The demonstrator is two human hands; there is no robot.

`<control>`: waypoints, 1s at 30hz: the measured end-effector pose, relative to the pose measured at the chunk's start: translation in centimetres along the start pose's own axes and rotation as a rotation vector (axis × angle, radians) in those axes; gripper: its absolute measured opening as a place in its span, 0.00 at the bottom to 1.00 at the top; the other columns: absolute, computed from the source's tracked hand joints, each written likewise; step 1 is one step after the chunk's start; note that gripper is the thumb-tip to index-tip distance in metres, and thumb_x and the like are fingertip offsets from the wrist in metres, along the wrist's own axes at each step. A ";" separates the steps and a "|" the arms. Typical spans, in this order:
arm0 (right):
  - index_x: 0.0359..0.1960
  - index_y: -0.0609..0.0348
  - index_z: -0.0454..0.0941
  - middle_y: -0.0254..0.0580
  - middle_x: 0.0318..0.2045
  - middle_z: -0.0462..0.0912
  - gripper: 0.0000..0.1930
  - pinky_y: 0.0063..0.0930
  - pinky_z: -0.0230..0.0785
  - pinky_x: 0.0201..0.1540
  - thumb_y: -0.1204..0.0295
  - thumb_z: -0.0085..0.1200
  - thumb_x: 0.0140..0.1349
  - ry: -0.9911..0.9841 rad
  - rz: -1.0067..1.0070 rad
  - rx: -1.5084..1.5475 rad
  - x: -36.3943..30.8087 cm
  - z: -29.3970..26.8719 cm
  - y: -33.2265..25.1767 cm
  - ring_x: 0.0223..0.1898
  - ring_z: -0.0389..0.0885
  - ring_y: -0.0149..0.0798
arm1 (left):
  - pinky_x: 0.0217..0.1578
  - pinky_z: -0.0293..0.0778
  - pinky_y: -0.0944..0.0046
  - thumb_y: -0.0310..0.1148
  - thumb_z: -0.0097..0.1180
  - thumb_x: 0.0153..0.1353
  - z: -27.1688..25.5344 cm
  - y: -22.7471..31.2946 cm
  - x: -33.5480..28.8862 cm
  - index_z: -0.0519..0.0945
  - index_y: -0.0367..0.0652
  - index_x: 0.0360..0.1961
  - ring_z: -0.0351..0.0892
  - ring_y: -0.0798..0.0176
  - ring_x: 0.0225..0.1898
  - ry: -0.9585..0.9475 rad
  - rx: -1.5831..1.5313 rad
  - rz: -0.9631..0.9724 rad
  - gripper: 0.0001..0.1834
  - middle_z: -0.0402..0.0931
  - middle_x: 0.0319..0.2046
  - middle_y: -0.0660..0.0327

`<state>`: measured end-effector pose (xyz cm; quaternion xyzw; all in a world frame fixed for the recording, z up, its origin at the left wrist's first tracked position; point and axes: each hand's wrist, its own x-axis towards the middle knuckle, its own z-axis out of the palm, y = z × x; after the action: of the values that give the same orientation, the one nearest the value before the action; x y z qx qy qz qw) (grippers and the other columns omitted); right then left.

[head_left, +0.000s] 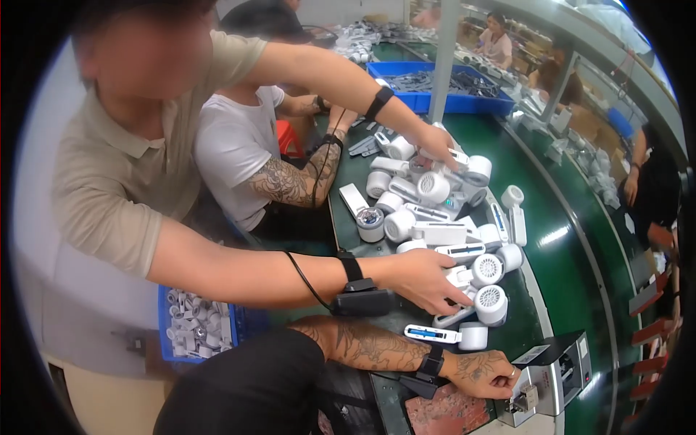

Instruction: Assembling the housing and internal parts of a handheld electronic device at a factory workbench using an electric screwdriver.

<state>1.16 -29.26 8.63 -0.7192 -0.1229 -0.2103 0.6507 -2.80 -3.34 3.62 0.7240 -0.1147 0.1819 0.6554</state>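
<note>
My left hand (480, 373), with a ring and a black wrist strap, comes in on a tattooed forearm from the lower edge. Its fingers are curled closed at the left side of a silver and black bench device (569, 370). Whatever they pinch, if anything, is hidden. Just right of the fingertips is a small metal block (525, 397) on the device's base. A worn reddish pad (448, 412) lies below the wrist. Above my hand rests a white handheld fan (475, 336) with its handle open, showing a blue part. My right hand is out of view.
A co-worker in a beige shirt reaches across, both hands in a pile of white fan units (435, 232). Another person in white sits beyond. A blue tray (395, 69) of dark parts stands far back, a blue bin (165, 326) at left, a green conveyor (554, 232) at right.
</note>
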 end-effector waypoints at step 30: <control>0.60 0.76 0.65 0.48 0.26 0.76 0.34 0.24 0.68 0.17 0.50 0.49 0.72 0.190 -0.133 0.041 -1.7 0.7 1.8 0.20 0.72 0.37 | 0.57 0.68 0.50 0.39 0.63 0.62 -5.7 4.9 -5.6 0.79 0.43 0.52 0.73 0.50 0.58 0.283 1.018 0.124 0.20 0.76 0.51 0.54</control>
<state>0.61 -28.60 6.23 -0.6728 -0.1124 -0.3176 0.6586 -10.47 1.33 6.20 0.9108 0.0350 0.3488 0.2183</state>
